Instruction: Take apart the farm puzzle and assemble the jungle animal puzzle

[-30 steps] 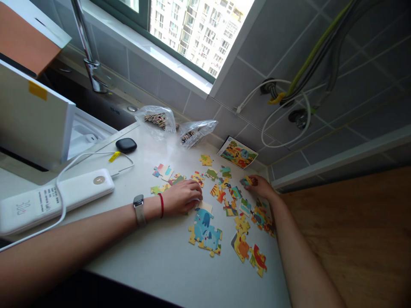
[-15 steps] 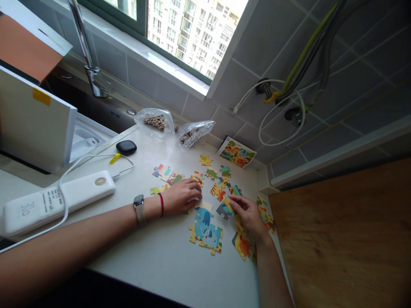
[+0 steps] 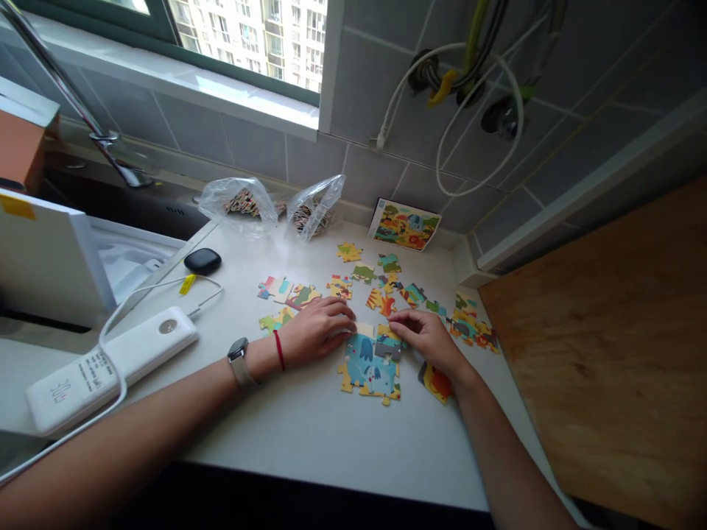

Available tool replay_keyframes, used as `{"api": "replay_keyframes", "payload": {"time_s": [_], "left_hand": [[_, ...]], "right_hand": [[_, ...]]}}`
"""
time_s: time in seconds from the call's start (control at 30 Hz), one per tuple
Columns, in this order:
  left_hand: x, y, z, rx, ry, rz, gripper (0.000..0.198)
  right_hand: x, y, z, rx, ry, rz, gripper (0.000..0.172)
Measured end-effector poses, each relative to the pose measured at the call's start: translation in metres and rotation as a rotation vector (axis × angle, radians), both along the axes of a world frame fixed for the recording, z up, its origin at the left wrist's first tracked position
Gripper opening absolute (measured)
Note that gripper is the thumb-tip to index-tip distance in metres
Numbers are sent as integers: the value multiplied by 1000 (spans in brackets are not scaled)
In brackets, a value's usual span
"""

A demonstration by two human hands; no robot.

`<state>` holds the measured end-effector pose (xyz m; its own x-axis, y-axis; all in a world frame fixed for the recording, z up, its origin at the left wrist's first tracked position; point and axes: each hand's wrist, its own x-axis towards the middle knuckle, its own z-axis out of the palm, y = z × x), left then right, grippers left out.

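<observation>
My left hand [image 3: 320, 331] lies flat, fingers relaxed and holding nothing, pinning the joined blue cluster [image 3: 365, 368] to the tabletop [image 3: 298, 430] so it can't slide. At the cluster's 2 o'clock corner my right hand [image 3: 429, 340] seems to pinch a puzzle piece [image 3: 388, 343], fingertips closed.

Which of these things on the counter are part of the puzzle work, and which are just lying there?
In use: left hand, right hand, puzzle piece under its fingers, joined blue section, loose pieces, picture card.
Lying about: power bank, black case, white box.
</observation>
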<state>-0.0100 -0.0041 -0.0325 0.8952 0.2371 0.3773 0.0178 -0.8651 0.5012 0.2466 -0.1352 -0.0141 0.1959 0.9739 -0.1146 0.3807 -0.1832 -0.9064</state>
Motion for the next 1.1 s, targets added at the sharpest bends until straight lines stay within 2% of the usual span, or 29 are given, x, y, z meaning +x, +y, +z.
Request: {"api": "replay_keyframes", "payload": {"time_s": [0.2,0.4,0.57,0.77,0.9,1.03,1.1], "left_hand": [[0,-1,4,-10,-9,-14,20],[1,3,8,-17,0,-17,20],[1,3,15,-46,-28,-39,23],[0,-6,19,-163,-30,-105,36],[-1,-8,13,-148,8,-82,33],[-1,-5,14,-78,36,-87,26],[-1,-3,18,-50,53,-90,25]], "right_hand": [[1,0,1,27,-22,-10,34],[1,-1,3,45,56,-17,34],[-19,-2,5,-7,239,13,36],[-45,-2,-5,-27,378,137,39],[-46,-5,-5,33,238,134,36],[-39,-6,5,168,-123,88,25],[-36,-7,9,251,-281,124,22]]}}
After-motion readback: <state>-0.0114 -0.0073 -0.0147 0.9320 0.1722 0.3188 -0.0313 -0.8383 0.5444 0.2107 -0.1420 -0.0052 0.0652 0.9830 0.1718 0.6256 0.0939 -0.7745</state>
